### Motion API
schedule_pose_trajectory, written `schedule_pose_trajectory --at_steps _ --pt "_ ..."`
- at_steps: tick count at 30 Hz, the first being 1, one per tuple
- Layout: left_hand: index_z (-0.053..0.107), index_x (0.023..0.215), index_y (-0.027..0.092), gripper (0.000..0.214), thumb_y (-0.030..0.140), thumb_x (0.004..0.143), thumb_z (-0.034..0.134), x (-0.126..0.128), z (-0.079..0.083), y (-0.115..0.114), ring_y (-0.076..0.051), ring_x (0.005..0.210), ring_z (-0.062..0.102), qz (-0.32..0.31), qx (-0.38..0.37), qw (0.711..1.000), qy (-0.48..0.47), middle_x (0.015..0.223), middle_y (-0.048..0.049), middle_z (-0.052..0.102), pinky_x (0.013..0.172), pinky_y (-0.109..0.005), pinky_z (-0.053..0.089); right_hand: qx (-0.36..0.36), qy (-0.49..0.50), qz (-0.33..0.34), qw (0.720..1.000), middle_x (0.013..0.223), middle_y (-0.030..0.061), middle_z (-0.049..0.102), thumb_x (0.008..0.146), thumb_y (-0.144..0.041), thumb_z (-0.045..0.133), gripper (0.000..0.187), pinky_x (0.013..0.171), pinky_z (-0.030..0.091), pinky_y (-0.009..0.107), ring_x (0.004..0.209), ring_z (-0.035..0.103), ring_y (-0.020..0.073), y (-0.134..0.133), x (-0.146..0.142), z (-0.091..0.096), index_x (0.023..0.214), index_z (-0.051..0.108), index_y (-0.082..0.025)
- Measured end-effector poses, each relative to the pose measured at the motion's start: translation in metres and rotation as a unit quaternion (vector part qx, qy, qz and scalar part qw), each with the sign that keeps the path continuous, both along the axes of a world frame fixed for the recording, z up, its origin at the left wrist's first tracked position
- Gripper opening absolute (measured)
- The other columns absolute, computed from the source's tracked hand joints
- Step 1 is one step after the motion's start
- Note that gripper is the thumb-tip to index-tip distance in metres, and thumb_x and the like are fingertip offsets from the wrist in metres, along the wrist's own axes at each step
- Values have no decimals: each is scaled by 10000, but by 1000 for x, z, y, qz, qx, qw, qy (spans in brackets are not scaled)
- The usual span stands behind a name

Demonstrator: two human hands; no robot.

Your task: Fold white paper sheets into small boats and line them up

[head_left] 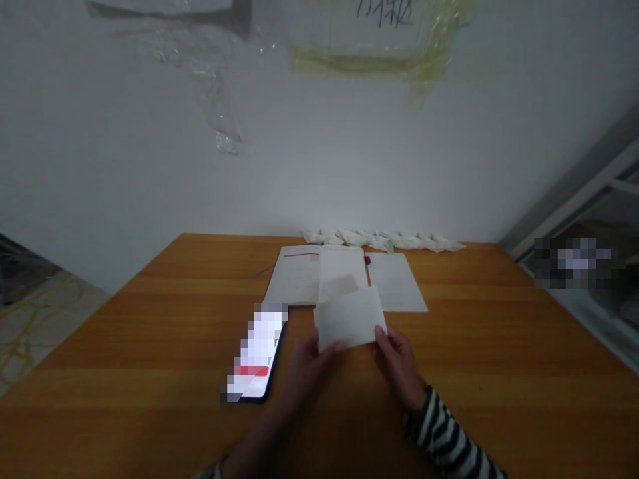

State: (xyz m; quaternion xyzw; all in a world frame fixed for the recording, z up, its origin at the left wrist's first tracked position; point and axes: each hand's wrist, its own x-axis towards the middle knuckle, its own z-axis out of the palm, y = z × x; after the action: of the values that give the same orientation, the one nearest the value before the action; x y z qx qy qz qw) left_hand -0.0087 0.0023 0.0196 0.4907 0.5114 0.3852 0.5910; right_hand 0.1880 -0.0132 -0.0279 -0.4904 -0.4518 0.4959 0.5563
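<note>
A white sheet of paper (pixel 350 319), apparently folded, is held up over the table between my two hands. My left hand (pixel 310 359) grips its lower left corner, thumb in front and fingers behind. At the lower right corner, my right hand (pixel 397 352) pinches it with the thumb on the front face. Just beyond the paper lies an open notebook (pixel 294 276), its lower right part covered by the held sheet. Another white sheet (pixel 397 283) rests flat to the right of the notebook. A phone (pixel 257 352) with its screen lit lies left of my left hand.
Several crumpled white paper pieces (pixel 379 239) form a row along the back edge of the wooden table (pixel 474 346). Behind it rises a white wall (pixel 319 153) with tape and plastic film on it. A metal-framed shelf (pixel 609 199) stands at the right.
</note>
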Motion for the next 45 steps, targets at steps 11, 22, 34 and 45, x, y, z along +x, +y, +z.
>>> schedule_pose_trajectory --at_steps 11,22,34,45 --pt "747 978 111 557 573 676 819 -13 3 11 -321 891 744 132 -109 983 -63 916 -146 790 797 -382 587 89 -85 59 991 1076 92 737 902 -458 647 280 964 502 415 1067 645 281 2 -8 14 959 804 -233" --pt "754 1008 103 570 561 676 828 -9 -1 9 -310 827 754 103 -132 977 -134 860 -144 790 711 -370 598 90 -94 30 991 1131 101 727 933 -392 625 245 958 498 429 1085 643 284 -4 -4 8 1006 793 -230" --pt "762 757 119 562 677 697 731 -13 -2 9 -246 680 684 100 -53 993 28 694 -99 744 567 -285 502 70 -61 46 995 1042 91 719 931 -430 620 276 921 505 374 1012 643 251 -4 -6 15 922 790 -213" --pt "764 810 114 590 685 663 742 -12 -3 10 -260 724 679 108 -59 992 22 704 -81 734 610 -303 510 -2 -70 24 997 625 17 588 848 -597 644 477 619 464 300 651 528 181 -2 -4 9 643 699 -170"
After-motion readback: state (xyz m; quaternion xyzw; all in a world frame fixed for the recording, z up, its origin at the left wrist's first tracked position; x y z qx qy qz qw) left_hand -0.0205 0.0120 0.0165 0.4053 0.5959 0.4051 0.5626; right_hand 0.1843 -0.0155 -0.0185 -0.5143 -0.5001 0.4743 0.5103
